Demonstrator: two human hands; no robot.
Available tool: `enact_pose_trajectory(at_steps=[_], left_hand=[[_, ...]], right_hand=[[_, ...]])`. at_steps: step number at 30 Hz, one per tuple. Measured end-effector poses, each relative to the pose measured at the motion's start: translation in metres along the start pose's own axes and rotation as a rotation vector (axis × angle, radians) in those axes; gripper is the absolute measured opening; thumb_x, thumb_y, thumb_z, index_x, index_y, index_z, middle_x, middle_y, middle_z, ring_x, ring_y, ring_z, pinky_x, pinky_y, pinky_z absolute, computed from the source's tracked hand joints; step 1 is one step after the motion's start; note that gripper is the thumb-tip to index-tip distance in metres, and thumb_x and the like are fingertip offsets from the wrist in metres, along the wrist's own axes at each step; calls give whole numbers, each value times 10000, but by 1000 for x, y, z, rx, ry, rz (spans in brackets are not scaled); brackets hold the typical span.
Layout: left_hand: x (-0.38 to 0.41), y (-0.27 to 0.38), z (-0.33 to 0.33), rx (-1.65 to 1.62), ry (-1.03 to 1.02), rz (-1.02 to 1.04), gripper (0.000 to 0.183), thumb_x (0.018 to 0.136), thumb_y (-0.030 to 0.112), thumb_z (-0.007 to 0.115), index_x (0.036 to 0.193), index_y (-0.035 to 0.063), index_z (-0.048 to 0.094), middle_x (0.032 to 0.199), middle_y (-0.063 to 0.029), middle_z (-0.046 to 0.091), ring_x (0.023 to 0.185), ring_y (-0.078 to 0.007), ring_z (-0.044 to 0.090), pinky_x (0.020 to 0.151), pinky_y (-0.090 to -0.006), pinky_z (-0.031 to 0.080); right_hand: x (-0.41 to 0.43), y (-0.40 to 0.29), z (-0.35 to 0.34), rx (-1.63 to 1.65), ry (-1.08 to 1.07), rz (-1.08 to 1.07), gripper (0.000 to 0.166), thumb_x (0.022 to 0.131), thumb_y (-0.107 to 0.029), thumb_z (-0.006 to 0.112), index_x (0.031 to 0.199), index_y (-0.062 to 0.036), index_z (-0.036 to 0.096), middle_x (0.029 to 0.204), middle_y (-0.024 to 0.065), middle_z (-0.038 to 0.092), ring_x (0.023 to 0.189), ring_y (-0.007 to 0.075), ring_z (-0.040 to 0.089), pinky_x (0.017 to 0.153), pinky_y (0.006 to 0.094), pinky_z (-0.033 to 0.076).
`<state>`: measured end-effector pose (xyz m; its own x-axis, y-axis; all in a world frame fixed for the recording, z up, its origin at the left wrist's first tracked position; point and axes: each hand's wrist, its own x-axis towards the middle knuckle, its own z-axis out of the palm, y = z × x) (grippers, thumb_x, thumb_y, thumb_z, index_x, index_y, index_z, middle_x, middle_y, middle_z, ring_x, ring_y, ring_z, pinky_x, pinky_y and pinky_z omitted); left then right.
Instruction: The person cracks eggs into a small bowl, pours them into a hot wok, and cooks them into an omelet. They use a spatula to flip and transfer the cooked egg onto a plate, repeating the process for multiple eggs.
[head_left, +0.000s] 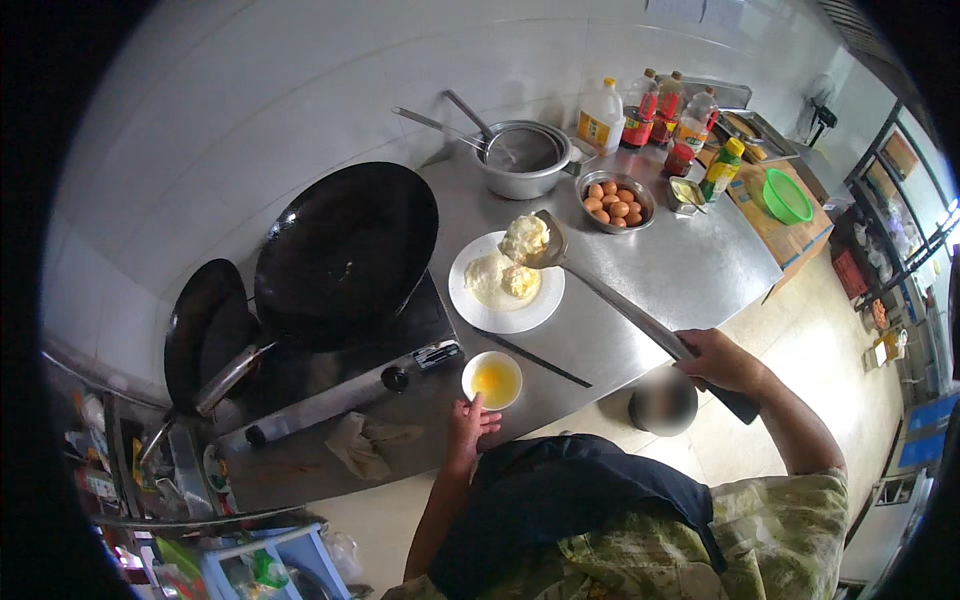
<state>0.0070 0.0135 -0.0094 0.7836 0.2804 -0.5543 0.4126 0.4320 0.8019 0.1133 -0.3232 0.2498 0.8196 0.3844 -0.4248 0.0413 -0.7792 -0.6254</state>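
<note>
My right hand (716, 361) grips the handle of a long metal wok ladle (556, 251) held over a white plate (551, 313). A lumpy pale mound (526, 235) sits in the ladle's bowl. On the plate lie a similar yellowish lump (521, 282) and a pale, whitish spread (484, 277). My left hand (471, 426) has its fingers apart, with the fingertips at the near rim of a small white bowl (469, 367). Beaten or broken egg (496, 382) lies in that bowl. A black chopstick-like stick (532, 358) rests between plate and bowl.
A black wok (345, 247) sits tilted on a stove (352, 386) at left, beside a smaller pan (206, 330). Behind the plate stand a pot with strainers (523, 176), a bowl of eggs (616, 204) and several bottles (641, 112). A cloth (364, 446) lies in front of the stove.
</note>
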Motion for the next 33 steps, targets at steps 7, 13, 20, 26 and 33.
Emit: enact_pose_trajectory(at_steps=[7,13,20,26,33], left_hand=[[8,0,16,55,196,35,301,882,151,477,1094,-40,380,851,-220,604,598,-259,649,483,-321,554],[2,4,18,25,270,18,310,857,95,442,1139,-27,397,861,-201,606,592,-251,644,484,-307,551],[-9,-1,22,90,313,114,304,875,104,437,1157,-9,422,947,-179,596,665,-255,643,524,-313,557],[-25,-9,22,79,350,156,304,871,108,445,1146,-22,440,964,-164,590,698,-251,643,534,-312,553],[-36,-21,19,81,377,232,304,881,128,453,1135,-38,449,1040,-159,549,872,-262,610,606,-327,557]], right_hand=[[69,68,6,-123,11,-123,218,749,-100,575,932,2,515,697,151,573,596,239,580,560,341,470],[104,113,5,-366,79,-386,398,714,-132,569,1080,-4,480,856,219,586,709,382,587,639,438,478],[121,135,2,-607,239,-485,454,722,-105,567,1142,29,456,874,241,575,709,362,597,636,426,498],[117,126,-9,-237,51,-409,454,724,-79,570,1155,17,462,877,227,574,733,351,594,638,407,499],[127,149,9,-754,435,-523,518,734,-32,537,1233,24,409,843,151,521,679,285,564,633,381,484]])
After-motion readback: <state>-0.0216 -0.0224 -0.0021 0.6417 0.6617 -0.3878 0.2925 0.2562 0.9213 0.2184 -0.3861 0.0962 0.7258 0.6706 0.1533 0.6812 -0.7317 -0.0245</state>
